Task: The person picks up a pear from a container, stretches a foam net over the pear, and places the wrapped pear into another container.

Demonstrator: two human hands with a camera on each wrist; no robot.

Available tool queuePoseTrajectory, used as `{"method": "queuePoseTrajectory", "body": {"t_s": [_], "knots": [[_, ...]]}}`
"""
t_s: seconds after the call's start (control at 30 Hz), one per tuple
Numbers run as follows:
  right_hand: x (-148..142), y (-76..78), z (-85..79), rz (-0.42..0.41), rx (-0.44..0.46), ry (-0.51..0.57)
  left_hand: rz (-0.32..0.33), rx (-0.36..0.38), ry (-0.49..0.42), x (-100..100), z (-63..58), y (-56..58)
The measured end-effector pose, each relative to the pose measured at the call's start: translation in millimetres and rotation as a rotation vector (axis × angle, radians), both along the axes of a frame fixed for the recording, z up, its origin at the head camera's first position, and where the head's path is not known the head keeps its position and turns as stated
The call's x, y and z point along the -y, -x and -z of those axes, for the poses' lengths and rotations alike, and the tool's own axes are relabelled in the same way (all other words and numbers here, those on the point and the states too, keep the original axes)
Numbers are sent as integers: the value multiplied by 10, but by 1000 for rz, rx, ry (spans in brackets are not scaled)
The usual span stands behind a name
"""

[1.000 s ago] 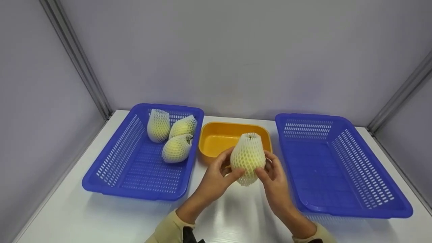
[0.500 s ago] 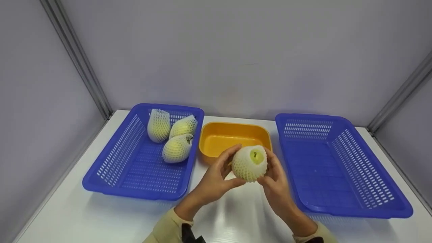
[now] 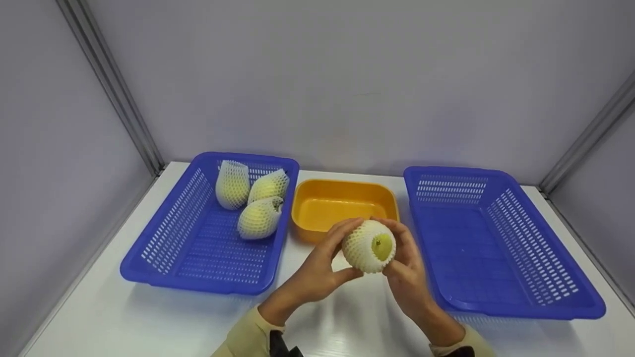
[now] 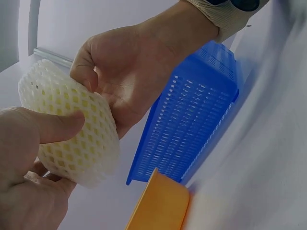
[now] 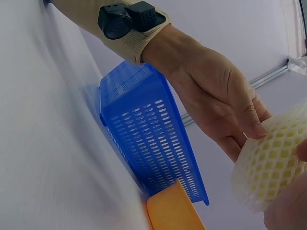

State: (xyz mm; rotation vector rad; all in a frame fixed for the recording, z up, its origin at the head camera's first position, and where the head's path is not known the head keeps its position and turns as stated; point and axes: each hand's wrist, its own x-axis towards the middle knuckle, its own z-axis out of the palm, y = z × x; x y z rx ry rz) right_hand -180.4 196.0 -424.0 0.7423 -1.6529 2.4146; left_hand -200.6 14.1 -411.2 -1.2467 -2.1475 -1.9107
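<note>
A yellow-green pear (image 3: 382,247) in a white foam net (image 3: 358,249) is held up between both hands over the table, in front of the orange bin. One bare end, with a small dark spot, faces the head camera through the net's opening. My left hand (image 3: 317,270) grips its left side, thumb below and fingers over the far side. My right hand (image 3: 408,270) grips the right side the same way. In the left wrist view, the left thumb (image 4: 64,125) presses on the net. The right thumb (image 5: 252,122) touches the net in the right wrist view.
At left, a blue basket (image 3: 198,282) holds 3 more netted pears (image 3: 260,218). The orange bin (image 3: 342,186) stands behind the hands. Another blue basket (image 3: 466,248) with a bare floor is at right. Grey walls (image 3: 347,89) enclose the white table (image 3: 149,322).
The pear was upright with the net's collar on top. Both hands have tipped and turned it, so a bare end now faces the head camera. The baskets and bin stay put.
</note>
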Motion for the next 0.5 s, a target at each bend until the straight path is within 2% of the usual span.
{"method": "queuePoseTrajectory", "body": {"t_s": [0.23,0.37,0.5], "knots": [[23,-18,1,17,85,-56,-70,106,119,32,47,-7],[47,-26,5,38,112,-66,-133,153,117,17,50,-8],[64,-26,14,43,124,-66,-180,171,92,6,29,-8]]}}
